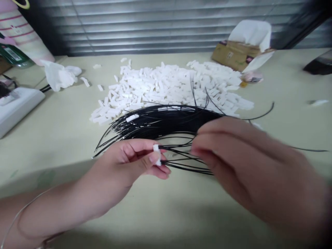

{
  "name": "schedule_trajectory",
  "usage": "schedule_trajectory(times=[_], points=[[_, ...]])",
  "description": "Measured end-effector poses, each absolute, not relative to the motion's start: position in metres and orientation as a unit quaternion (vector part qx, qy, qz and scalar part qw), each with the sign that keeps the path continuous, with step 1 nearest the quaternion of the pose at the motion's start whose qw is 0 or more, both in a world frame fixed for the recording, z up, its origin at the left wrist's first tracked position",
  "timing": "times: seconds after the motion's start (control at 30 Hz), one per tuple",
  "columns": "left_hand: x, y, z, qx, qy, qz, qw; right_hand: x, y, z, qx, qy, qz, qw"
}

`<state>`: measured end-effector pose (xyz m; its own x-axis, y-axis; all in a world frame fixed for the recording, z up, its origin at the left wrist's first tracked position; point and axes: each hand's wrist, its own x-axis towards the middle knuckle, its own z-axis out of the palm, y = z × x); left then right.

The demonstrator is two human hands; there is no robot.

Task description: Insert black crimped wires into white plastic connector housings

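Note:
My left hand (131, 162) pinches a small white plastic connector (156, 154) between thumb and fingers, with thin black wires running out of it to the right. My right hand (241, 162), blurred by motion, has its fingers closed together on those black wires (178, 160) just right of the connector. Behind both hands lies a thick bundle of black wires (160, 122) on the pale table, one with a white connector (132, 118) on it. Farther back is a big heap of white connectors (171, 84).
A brown tissue box (237, 53) with white tissue stands at the back right. Crumpled tissue (59, 74) lies at the back left, beside a white device (15, 105) at the left edge. A dark object (320, 65) sits far right. Closed blinds run behind the table (64, 138).

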<state>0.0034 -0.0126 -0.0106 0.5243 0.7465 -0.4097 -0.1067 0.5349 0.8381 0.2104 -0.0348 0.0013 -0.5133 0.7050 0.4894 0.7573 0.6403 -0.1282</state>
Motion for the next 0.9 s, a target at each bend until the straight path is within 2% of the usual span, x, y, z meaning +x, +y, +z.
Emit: schedule_trajectory(times=[0.13, 0.3, 0.9], points=[[0.005, -0.012, -0.009, 0.387, 0.404, 0.280, 0.780, 0.215, -0.032, 0.009, -0.442, -0.851, -0.028, 0.281], [0.006, -0.010, -0.011, 0.379, 0.390, 0.269, 0.795, 0.210, -0.042, 0.001, -0.427, -0.874, 0.024, 0.231], [0.005, -0.012, -0.011, 0.383, 0.401, 0.264, 0.789, 0.208, -0.041, 0.002, -0.463, -0.861, 0.055, 0.205]])
